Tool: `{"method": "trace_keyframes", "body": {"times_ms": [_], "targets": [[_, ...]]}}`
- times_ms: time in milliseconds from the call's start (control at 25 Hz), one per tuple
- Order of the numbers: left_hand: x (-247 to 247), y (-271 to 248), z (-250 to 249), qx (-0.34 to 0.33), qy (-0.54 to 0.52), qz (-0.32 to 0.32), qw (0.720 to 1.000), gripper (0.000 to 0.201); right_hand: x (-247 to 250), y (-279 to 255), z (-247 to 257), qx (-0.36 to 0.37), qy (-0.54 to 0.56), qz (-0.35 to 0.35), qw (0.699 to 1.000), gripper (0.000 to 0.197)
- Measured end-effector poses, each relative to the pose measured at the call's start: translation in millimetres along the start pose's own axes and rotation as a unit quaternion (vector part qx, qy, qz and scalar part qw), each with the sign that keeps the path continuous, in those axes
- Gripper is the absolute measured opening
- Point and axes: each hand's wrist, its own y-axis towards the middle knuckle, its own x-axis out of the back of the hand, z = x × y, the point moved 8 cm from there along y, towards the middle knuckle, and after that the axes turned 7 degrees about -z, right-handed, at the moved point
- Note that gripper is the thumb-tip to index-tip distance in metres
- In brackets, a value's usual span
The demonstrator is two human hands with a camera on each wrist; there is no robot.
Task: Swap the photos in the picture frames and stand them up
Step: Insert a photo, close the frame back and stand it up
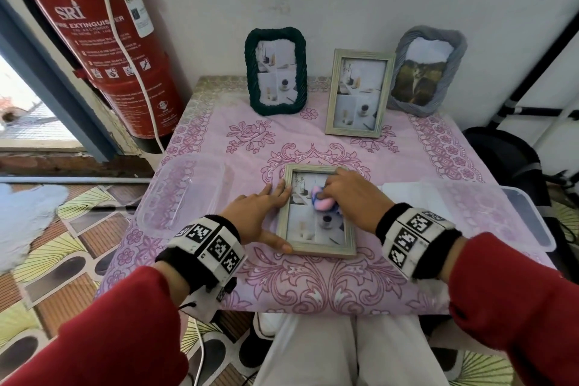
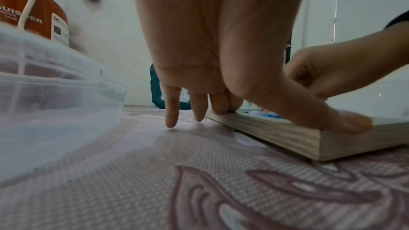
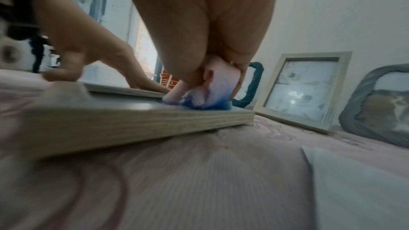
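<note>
While the left hand (image 1: 257, 216) presses flat, straight fingers on the wooden frame (image 1: 316, 247) lying at centre frame, the right hand (image 1: 351, 197) grips a pink-blue cloth (image 1: 322, 202) against its glass.

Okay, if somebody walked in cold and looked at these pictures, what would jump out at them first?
Probably the two hands at the table's middle: the left hand steadies a pale wooden frame lying flat, while the right hand presses a pink and blue cloth onto its glass. Behind them, three frames stand against the wall: dark green, pale wood, grey. A big red fire extinguisher looms at the left.
</note>
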Motion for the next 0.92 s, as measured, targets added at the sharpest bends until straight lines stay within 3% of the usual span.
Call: {"method": "trace_keyframes", "body": {"times_ms": [240,640,920], "targets": [[0,2,-1,0.000,0.000,-0.009,1.000,0.113,-3,38,2,-0.064,0.077,-0.006,0.995,0.021],[1,-2,-2,0.013,0.012,-0.005,1.000,0.114,-7,-22,50,0.065,0.160,0.016,0.985,0.023],[1,-3,-5,0.011,0.005,0.007,1.000,0.113,1,-32,22,0.077,0.062,0.023,0.995,0.027]]}}
